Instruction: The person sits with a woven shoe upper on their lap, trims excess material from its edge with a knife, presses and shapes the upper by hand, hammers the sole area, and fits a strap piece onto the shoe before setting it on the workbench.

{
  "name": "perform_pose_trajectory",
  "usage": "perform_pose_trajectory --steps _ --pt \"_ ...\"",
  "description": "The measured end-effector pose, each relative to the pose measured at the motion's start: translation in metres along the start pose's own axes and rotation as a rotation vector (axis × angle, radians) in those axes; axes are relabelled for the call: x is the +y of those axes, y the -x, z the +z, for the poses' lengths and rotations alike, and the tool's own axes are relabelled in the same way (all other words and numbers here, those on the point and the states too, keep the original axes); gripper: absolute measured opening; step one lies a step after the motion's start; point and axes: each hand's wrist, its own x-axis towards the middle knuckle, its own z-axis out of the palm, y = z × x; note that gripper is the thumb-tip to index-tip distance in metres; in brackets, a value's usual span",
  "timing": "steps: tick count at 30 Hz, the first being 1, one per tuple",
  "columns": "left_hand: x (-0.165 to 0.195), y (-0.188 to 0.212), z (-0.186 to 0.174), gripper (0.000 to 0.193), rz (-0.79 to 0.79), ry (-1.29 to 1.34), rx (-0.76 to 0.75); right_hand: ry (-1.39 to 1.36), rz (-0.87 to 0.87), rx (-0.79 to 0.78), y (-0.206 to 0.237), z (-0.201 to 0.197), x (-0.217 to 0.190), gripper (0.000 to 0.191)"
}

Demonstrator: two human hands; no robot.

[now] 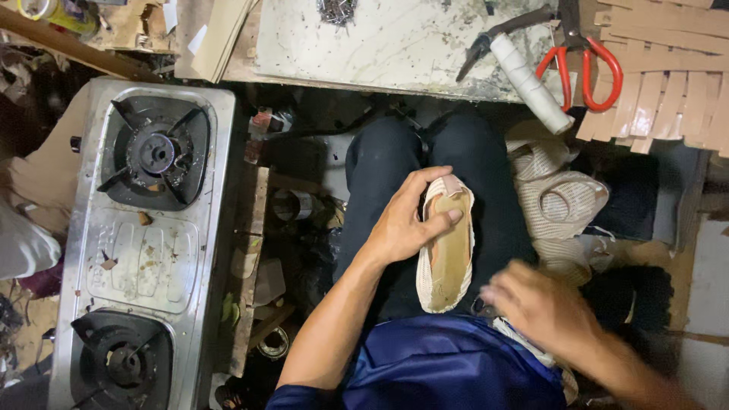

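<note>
Resting on the person's dark-trousered lap, a cream woven shoe [446, 247] lies sole side up, its tan insole facing the camera and its toe pointing away from the body. The left hand [406, 220] has its grip closed around the shoe's left edge, fingers curled over the toe end and the thumb pressed on the insole. The right hand [535, 304] is blurred just beside the shoe's heel end, near the right thigh; whether its grip is spread or closed on anything cannot be told. To the right of the knees lies a pile of similar woven shoe uppers [558, 197]. Beyond the knees, a pale marble worktop [380, 45] carries a small heap of nails [336, 11], a white roll [530, 82], a dark hand tool [501, 34] and red-handled scissors [581, 64], with overlapping tan strips [668, 76] at its right end. On the left stands a steel two-burner gas stove [144, 243].
</note>
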Motion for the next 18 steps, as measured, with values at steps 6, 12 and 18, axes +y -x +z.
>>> perform_pose_trajectory --steps 6,12,18 --pt "-0.002 -0.003 0.0 0.061 -0.052 -0.016 0.021 0.144 0.136 -0.188 0.04 0.03 0.006 0.068" --pt "0.012 0.0 0.006 0.04 -0.033 -0.023 0.048 0.003 0.066 -0.15 0.057 0.045 0.03 0.062" --pt "0.015 0.007 0.006 0.037 -0.116 0.033 0.128 -0.154 0.135 -0.289 0.066 0.059 0.047 0.055"
